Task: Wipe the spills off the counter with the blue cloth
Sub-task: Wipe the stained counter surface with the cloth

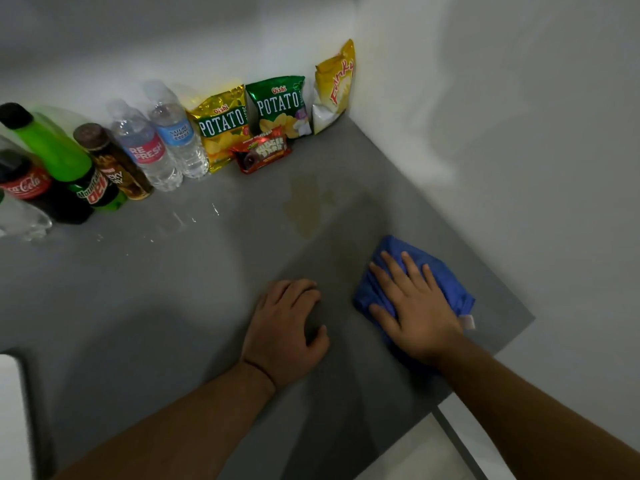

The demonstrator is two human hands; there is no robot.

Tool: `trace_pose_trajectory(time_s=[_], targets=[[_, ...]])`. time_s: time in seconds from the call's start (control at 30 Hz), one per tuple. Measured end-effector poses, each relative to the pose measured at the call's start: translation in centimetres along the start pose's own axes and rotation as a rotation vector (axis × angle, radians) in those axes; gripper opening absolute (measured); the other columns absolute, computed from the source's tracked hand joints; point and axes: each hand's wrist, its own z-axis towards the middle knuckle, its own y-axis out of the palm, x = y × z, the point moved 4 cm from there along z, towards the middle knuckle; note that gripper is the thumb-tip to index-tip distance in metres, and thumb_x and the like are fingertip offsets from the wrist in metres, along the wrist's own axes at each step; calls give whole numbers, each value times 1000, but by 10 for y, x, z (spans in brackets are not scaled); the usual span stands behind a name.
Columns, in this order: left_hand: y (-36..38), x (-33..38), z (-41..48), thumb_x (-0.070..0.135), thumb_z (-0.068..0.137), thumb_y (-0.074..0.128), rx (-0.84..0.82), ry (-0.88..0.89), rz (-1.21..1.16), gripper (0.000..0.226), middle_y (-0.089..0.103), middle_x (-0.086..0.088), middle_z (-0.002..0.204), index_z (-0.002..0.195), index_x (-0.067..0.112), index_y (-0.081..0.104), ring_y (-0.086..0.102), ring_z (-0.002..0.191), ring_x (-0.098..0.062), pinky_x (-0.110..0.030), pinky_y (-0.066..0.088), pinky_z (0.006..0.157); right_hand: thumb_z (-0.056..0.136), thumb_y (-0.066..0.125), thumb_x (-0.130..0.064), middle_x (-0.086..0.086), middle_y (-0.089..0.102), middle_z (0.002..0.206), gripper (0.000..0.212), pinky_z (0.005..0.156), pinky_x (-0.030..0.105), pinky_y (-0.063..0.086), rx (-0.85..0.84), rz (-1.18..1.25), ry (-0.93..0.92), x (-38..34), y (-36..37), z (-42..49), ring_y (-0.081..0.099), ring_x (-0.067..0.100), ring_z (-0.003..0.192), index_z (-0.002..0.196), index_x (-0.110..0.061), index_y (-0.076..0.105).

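Observation:
A folded blue cloth (446, 275) lies on the grey counter (173, 289) near its right edge. My right hand (414, 306) presses flat on the cloth with straight, spread fingers. My left hand (285, 329) rests on the bare counter to the left of the cloth, its fingers loosely bent and holding nothing. A yellowish spill (306, 207) sits on the counter beyond both hands. Clear wet drops (194, 220) glint further left, in front of the bottles.
Along the back wall stand soda bottles (69, 168), two water bottles (162, 140), two potato chip bags (249, 119), a small red snack pack (261, 154) and a yellow bag (334, 84) in the corner. The counter's right edge (512, 341) drops off by the white wall.

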Motion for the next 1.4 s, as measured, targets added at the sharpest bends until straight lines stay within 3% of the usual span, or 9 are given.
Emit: trace_pose_trajectory(time_s=[0.07,0.17,0.4,0.67,0.93,1.1,1.23,1.3,1.4], targets=[[-3,-4,4,41,80,64,15,8,-34,47,62,-1,132,120,17,65,55,122,-28,-41,45,107,101,19,-76,-12,0,174,76,128,57,7,-8,13,-56,15,-3,-14,-11,15,159,164,-41,-3],[-11,-15,12,39,80,65,47,50,-36,44,63,1,130,118,18,66,58,121,-27,-41,45,107,93,24,-85,-9,6,173,90,129,51,1,18,87,90,39,-13,-9,-7,14,159,163,-40,-13],[-34,-54,51,38,79,65,102,67,73,39,64,-3,121,110,14,66,58,116,-31,-45,42,108,98,12,-77,1,-8,175,87,128,54,-3,30,18,412,8,-12,52,-10,29,160,166,-25,-2],[-34,-70,62,43,81,61,72,46,120,44,63,-7,128,114,13,65,56,118,-33,-49,43,108,100,14,-77,-17,-11,172,75,129,50,0,-30,-22,4,-3,-3,10,-16,12,158,164,-43,-3],[-32,-69,60,41,84,61,56,26,128,46,62,-9,133,120,12,65,54,124,-34,-53,40,111,99,12,-73,0,-9,174,82,128,54,-4,6,11,451,-1,-17,83,-11,29,160,166,-29,0],[-32,-70,60,41,84,59,35,17,129,47,60,-8,136,121,13,64,53,126,-33,-53,38,113,100,10,-72,-7,-13,173,77,128,52,-3,-18,-20,156,-47,-5,64,-16,22,159,166,-33,-1],[-32,-71,61,41,82,60,44,9,115,46,60,-7,134,120,14,64,53,125,-33,-53,39,111,103,19,-71,-14,-5,174,71,129,46,-2,-99,-47,-133,-18,-11,33,-10,16,160,165,-39,4],[-32,-70,61,42,81,60,49,7,117,46,60,-6,133,118,16,63,53,124,-32,-53,39,111,101,18,-73,-13,-1,174,72,128,45,-2,-92,-46,-99,1,-19,41,-5,18,161,164,-42,4],[-31,-71,62,43,81,59,42,3,129,47,59,-5,134,120,17,62,51,125,-32,-53,38,112,96,9,-75,-11,-8,173,77,127,45,-6,-38,-12,161,1,-22,80,-10,18,160,164,-40,1]])
